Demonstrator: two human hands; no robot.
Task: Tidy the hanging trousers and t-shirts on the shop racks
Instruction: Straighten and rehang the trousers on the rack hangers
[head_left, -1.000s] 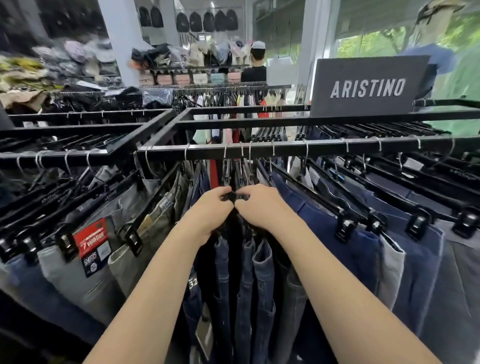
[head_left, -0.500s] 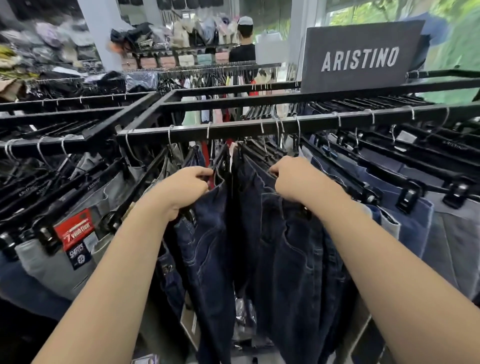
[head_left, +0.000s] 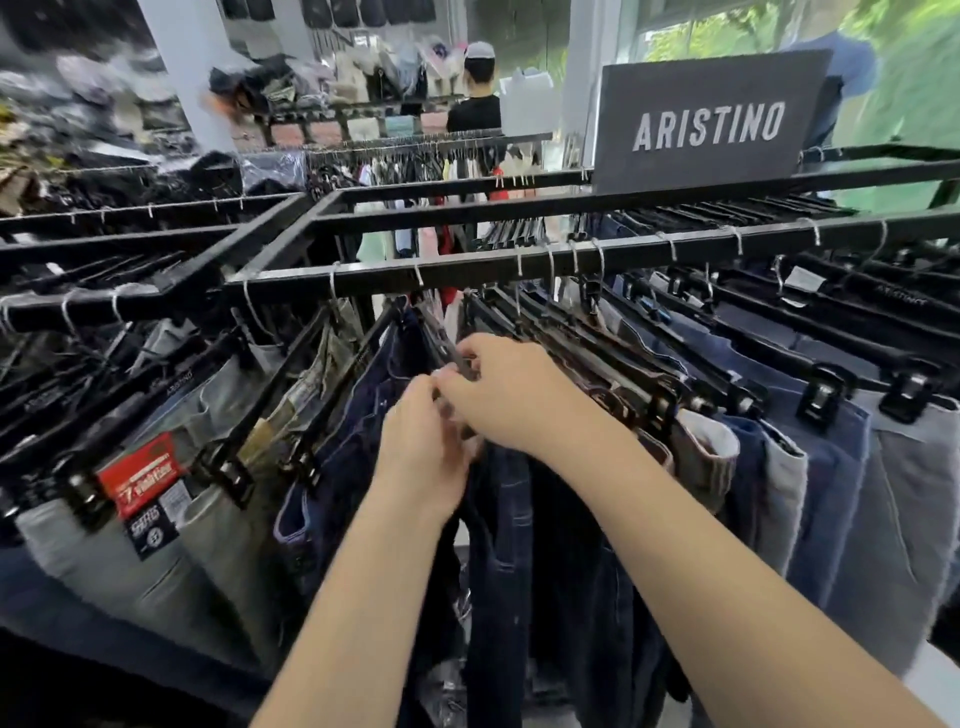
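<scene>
Dark blue jeans (head_left: 506, 525) hang from black clip hangers on the black metal rack rail (head_left: 467, 267) in front of me. My left hand (head_left: 423, 447) and my right hand (head_left: 511, 395) meet at the top of one pair, fingers curled round its hanger (head_left: 452, 353) and waistband. Motion blur hides exactly what each finger pinches. More dark jeans (head_left: 358, 431) hang to the left, and lighter blue jeans (head_left: 831, 467) to the right.
Grey and khaki trousers (head_left: 171, 519) with a red tag (head_left: 143, 475) hang at left. A dark ARISTINO sign (head_left: 706, 124) stands on the rack top. A person in a black shirt and cap (head_left: 475, 98) stands beyond, by further racks and shelves.
My hands, spread apart on two separate pairs of jeans half a second ago, have come together again at one hanger in the middle. The view has shifted slightly.
</scene>
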